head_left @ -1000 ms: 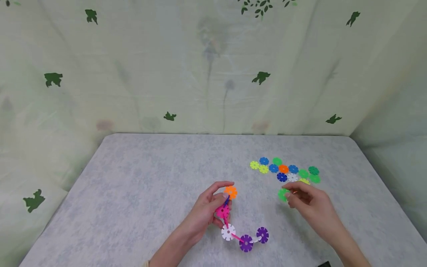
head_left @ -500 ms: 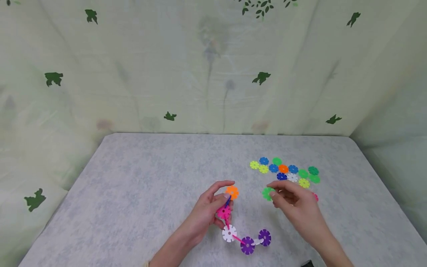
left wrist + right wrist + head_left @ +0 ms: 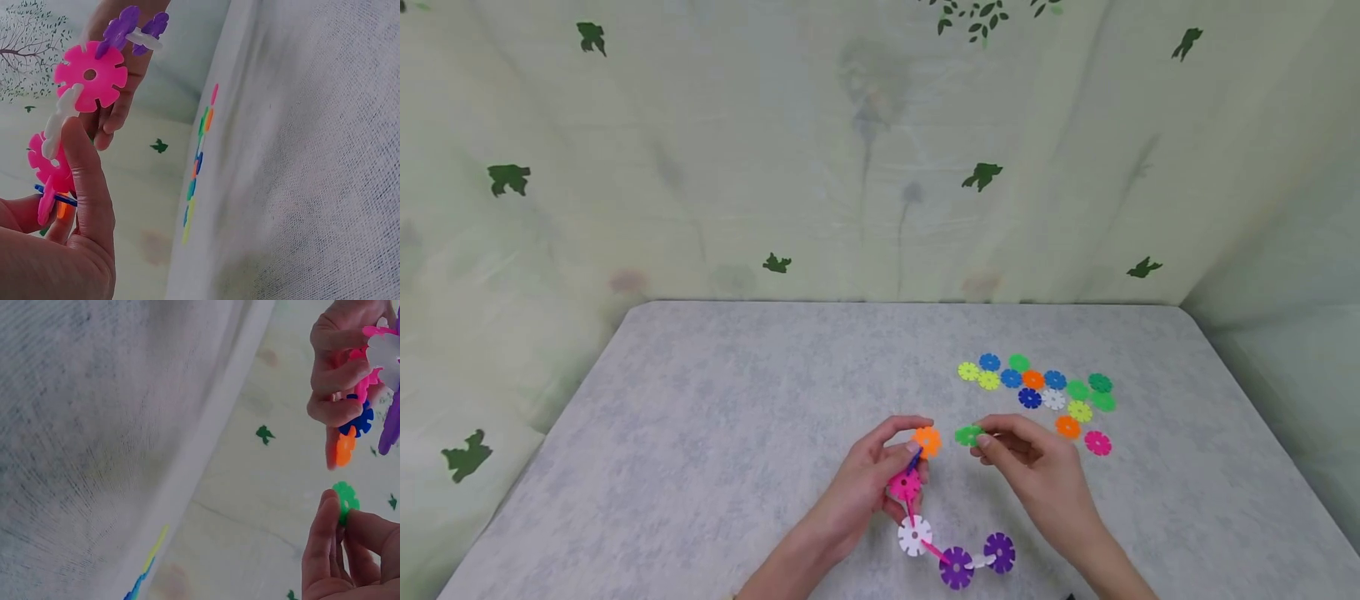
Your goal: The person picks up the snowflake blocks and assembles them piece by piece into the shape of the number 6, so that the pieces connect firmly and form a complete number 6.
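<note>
My left hand pinches a chain of interlocking notched plastic discs. At its upper end is an orange disc, joined to a dark blue disc seen edge-on from above. Below come a pink disc, a white disc and two purple discs, the last a purple disc hanging free. Slim pink and white discs link them. Between thumb and fingertips, my right hand holds a single green disc, tilted, just right of the orange one. A small gap separates the two in the right wrist view.
Loose discs lie flat on the grey table at the back right, among them a yellow disc, a white disc and a pink disc. A pale curtain with green bird prints stands behind the table's far edge.
My right hand has moved left with the green disc, closer to the orange one, and the disc has tilted. Loose orange and pink discs are now uncovered. The left hand has stayed nearly still.
</note>
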Demonstrator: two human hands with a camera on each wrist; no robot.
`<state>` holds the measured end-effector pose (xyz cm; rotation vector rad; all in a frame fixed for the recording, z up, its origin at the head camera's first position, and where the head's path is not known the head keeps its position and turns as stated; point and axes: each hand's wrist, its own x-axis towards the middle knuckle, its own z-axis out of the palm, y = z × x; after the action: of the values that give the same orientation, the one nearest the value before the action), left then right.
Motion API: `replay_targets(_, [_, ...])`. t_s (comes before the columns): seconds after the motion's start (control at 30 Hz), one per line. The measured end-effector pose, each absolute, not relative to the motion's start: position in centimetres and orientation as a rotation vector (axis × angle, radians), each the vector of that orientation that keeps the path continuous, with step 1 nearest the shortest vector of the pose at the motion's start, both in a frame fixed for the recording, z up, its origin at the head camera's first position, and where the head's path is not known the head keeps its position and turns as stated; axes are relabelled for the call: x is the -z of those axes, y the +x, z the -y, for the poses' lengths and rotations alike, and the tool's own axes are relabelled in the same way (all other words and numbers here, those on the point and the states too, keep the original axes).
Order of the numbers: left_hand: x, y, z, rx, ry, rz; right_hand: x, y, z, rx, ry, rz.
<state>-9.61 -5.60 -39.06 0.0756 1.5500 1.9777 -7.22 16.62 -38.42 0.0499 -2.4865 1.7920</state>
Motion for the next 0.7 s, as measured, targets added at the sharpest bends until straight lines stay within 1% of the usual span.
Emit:
replay_targets(0.23, [39.2, -9.5, 5.4, -1.983, 0.084, -1.526, 38.8, -7.1, -16.1, -1.851, 0.092, 2.478])
replay_targets(0.43, [39.4, -9.3, 5.3, -1.994, 0.08, -1.536, 39.2, -6.8, -15.6, -1.796, 0.17, 2.462])
replay_targets(0.7, [39.7, -9.3, 5.2, -2.002, 0.091, -1.514, 39.4, -6.6, -14.9, -1.779, 0.097, 2.476])
